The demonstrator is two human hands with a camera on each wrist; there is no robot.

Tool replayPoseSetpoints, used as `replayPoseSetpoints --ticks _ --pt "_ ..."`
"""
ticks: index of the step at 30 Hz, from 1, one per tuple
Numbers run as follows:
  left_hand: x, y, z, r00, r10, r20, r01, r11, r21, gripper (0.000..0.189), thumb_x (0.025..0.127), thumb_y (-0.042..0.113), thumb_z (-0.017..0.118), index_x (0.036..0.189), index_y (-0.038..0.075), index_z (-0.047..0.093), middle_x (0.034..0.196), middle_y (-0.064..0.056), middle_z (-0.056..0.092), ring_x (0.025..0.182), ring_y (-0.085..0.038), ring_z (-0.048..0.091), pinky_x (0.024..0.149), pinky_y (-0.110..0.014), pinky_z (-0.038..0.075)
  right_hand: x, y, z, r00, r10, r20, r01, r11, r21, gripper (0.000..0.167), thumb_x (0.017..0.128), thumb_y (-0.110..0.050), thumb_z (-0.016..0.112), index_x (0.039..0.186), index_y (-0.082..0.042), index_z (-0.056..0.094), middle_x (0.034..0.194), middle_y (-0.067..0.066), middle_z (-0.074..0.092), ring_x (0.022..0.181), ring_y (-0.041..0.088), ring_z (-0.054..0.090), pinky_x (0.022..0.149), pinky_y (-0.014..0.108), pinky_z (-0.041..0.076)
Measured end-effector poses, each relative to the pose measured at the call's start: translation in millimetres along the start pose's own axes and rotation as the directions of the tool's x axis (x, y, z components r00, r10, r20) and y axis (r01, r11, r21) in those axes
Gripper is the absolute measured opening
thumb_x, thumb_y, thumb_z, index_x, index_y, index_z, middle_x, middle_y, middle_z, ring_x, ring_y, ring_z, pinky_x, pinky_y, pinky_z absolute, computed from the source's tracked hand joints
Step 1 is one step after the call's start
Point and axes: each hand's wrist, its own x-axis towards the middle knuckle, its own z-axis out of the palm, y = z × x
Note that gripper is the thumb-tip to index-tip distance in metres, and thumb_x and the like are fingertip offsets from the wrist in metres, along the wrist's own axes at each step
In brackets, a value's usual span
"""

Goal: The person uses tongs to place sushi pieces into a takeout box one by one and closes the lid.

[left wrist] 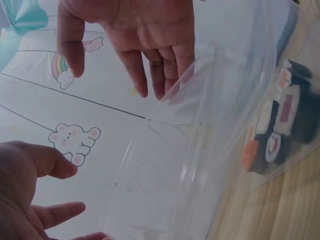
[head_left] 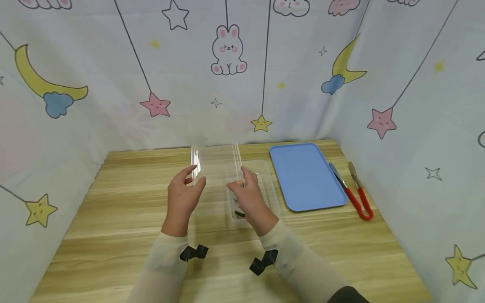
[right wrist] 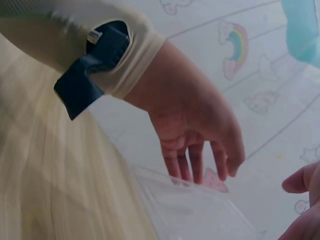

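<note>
A clear plastic lid (head_left: 217, 162) stands tilted up between my two hands. My left hand (head_left: 183, 194) is at its left edge, with the thumb spread away from the fingers. At the opposite edge is my right hand (head_left: 250, 198); in the left wrist view its straight fingers (left wrist: 156, 75) reach behind the lid's rim. The left fingers (right wrist: 196, 162) likewise hang straight at the rim in the right wrist view. A clear plastic box (head_left: 272, 191) sits beneath the right hand, partly covered by it. Several sushi pieces (left wrist: 287, 112) lie in the box.
A blue tray (head_left: 308, 176) lies on the wooden table (head_left: 132, 202) to the right of the box. Beside it are metal tongs with red handles (head_left: 361, 202). White patterned cloth (head_left: 197, 92) stands behind the table and along both sides.
</note>
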Motion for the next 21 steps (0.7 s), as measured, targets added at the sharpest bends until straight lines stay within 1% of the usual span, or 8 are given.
replayPoseSetpoints --ticks 1,2,4,6,8,9,16,21 --pt "0.1 2.5 1.0 1.000 -0.003 0.012 0.003 1.000 -0.010 0.056 0.095 0.031 0.069 0.148 0.016 0.059 0.154 -0.012 0.049 0.133 -0.034 0.055 0.092 -0.054 0.055 0.5 -0.6 -2.1 1.000 0.000 -0.007 0.000 1.000 0.001 0.078 0.101 -0.029 0.063 0.166 -0.019 0.022 0.170 0.006 0.013 0.080 0.021 0.057 0.066 0.036 0.051" --pt "0.3 4.6 2.0 1.000 0.000 0.024 0.000 1.000 -0.016 0.056 0.095 0.030 0.068 0.149 0.016 0.058 0.155 -0.011 0.049 0.134 -0.034 0.054 0.093 -0.054 0.055 0.9 -0.8 -3.8 1.000 -0.005 -0.017 0.005 1.000 -0.006 0.078 0.101 -0.029 0.063 0.166 -0.020 0.022 0.170 0.005 0.014 0.080 0.021 0.055 0.061 0.033 0.048" --pt "0.2 8.6 3.9 0.999 0.002 0.038 -0.001 0.999 -0.034 0.057 0.096 0.030 0.068 0.150 0.018 0.057 0.156 -0.010 0.047 0.135 -0.033 0.053 0.094 -0.053 0.055 2.5 -0.7 -6.6 0.999 -0.021 -0.033 0.021 1.000 -0.013 0.078 0.100 -0.026 0.064 0.166 -0.018 0.023 0.170 0.005 0.014 0.087 0.025 0.059 0.068 0.037 0.052" --pt "0.1 12.7 5.4 0.999 0.008 0.044 -0.006 0.999 -0.051 0.058 0.096 0.029 0.068 0.152 0.019 0.055 0.155 -0.010 0.047 0.135 -0.033 0.052 0.096 -0.053 0.055 3.9 -1.1 -8.5 0.998 -0.042 -0.052 0.041 0.999 -0.026 0.079 0.099 -0.024 0.065 0.166 -0.015 0.024 0.170 0.005 0.015 0.124 0.031 0.053 0.090 0.046 0.052" --pt "0.6 15.4 7.0 0.999 0.022 0.042 -0.019 0.998 -0.067 0.058 0.096 0.028 0.069 0.152 0.018 0.055 0.155 -0.011 0.047 0.135 -0.034 0.052 0.097 -0.052 0.054 4.8 -1.5 -10.3 0.996 -0.059 -0.072 0.056 0.998 -0.043 0.080 0.097 -0.022 0.066 0.165 -0.014 0.024 0.170 0.005 0.015 0.150 0.034 0.025 0.110 0.054 0.039" --pt "0.8 16.9 7.7 0.999 0.026 0.039 -0.023 0.997 -0.079 0.058 0.096 0.028 0.069 0.152 0.018 0.055 0.154 -0.011 0.047 0.135 -0.034 0.052 0.098 -0.052 0.054 5.3 -1.8 -11.4 0.995 -0.064 -0.074 0.062 0.997 -0.037 0.081 0.097 -0.021 0.066 0.166 -0.013 0.024 0.170 0.005 0.015 0.151 0.033 0.024 0.112 0.058 0.036" --pt "1.2 24.3 12.1 0.998 0.069 0.012 -0.066 0.982 -0.175 0.058 0.096 0.019 0.071 0.151 0.017 0.055 0.150 -0.011 0.049 0.131 -0.033 0.052 0.102 -0.049 0.052 4.4 -8.5 -20.5 0.990 -0.093 -0.108 0.093 0.996 -0.007 0.081 0.096 -0.021 0.065 0.166 -0.015 0.024 0.168 0.007 0.021 0.155 0.034 0.016 0.119 0.056 0.030" --pt "0.0 27.0 15.9 0.992 0.122 -0.005 -0.120 0.964 -0.239 0.061 0.095 0.015 0.070 0.153 0.017 0.052 0.147 -0.011 0.050 0.130 -0.033 0.053 0.104 -0.048 0.052 5.1 -11.2 -26.3 0.982 -0.117 -0.149 0.118 0.993 0.001 0.078 0.098 -0.020 0.064 0.165 -0.014 0.025 0.167 0.007 0.024 0.153 0.040 0.018 0.118 0.056 0.031"
